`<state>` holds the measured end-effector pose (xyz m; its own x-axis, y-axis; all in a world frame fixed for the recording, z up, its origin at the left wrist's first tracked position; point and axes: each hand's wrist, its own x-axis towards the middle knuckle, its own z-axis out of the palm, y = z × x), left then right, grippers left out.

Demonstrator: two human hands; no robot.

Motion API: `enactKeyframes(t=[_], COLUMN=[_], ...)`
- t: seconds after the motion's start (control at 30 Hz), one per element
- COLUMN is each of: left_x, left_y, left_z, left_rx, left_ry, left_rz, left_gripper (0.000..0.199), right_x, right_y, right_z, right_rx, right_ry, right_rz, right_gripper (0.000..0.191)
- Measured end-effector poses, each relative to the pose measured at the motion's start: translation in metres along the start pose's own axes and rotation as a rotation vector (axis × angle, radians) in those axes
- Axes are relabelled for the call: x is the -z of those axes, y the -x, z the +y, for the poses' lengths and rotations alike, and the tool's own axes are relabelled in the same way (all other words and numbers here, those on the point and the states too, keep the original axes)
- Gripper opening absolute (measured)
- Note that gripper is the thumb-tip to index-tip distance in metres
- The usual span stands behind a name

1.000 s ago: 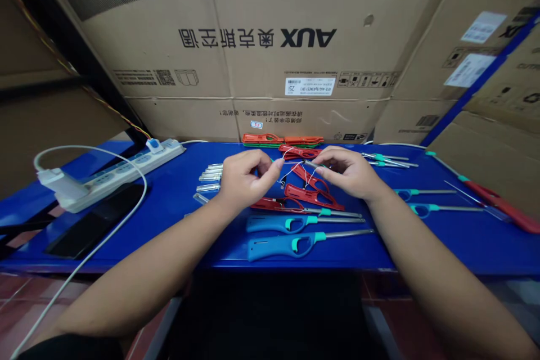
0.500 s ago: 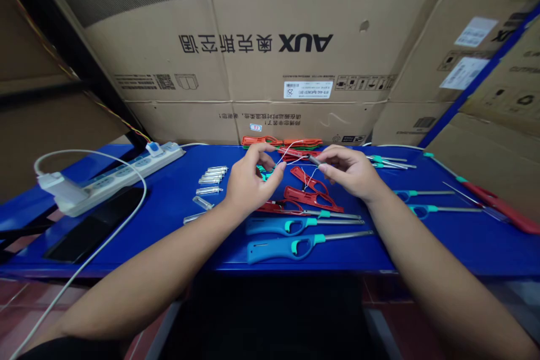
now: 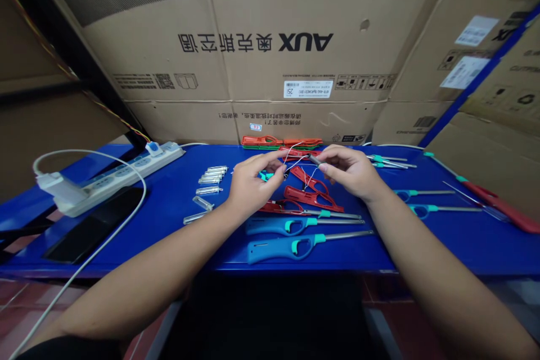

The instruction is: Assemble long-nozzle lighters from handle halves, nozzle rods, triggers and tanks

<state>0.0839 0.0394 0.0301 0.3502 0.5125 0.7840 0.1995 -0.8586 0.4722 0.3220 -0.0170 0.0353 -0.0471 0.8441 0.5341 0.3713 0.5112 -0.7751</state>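
Note:
My right hand (image 3: 350,171) pinches a slim metal lighter tube (image 3: 314,159) between thumb and fingertips, with thin white wires (image 3: 297,157) trailing from it. My left hand (image 3: 253,185) lies just left of those wires, its fingertips close to them, over a small teal plastic part (image 3: 265,176). Whether it grips anything is hidden. Below the hands lie red open lighter shells (image 3: 310,198), and nearer me are blue lighters with teal triggers (image 3: 287,250). Several short glass-like metal-capped tubes (image 3: 208,177) lie left of my left hand.
A white power strip (image 3: 109,180) with a plugged-in cable and a black phone (image 3: 97,224) lie at the left of the blue table (image 3: 337,261). Orange-red shells (image 3: 280,140) stack at the back against cardboard boxes (image 3: 253,67). More lighter parts (image 3: 439,208) lie at the right.
My left hand has moved right and lowered, its fingers flattening toward the wires. My right hand holds the metal tube in nearly the same place.

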Motion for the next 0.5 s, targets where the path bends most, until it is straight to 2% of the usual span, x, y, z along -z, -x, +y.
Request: enactKeyframes(t=[0.2,0.37,0.5], left_x=[0.0006,0.0029,0.0045], left_y=[0.0001,-0.0005,0.0000], left_z=[0.0018,0.0020,0.0015], left_rx=[-0.061,-0.150,-0.169], left_ry=[-0.001,-0.033,-0.097], left_rz=[0.019,0.029,0.062], left_gripper=[0.034,0.027,0.029], right_x=[0.0001,0.0013,0.0015], right_y=[-0.0004,-0.0005,-0.0009], right_z=[0.0002,0.0010,0.0008], right_rx=[0.018,0.022,0.025], right_ry=[0.007,0.016,0.027], right_rz=[0.002,-0.004,-0.012], right_gripper=[0.019,0.017,0.018])
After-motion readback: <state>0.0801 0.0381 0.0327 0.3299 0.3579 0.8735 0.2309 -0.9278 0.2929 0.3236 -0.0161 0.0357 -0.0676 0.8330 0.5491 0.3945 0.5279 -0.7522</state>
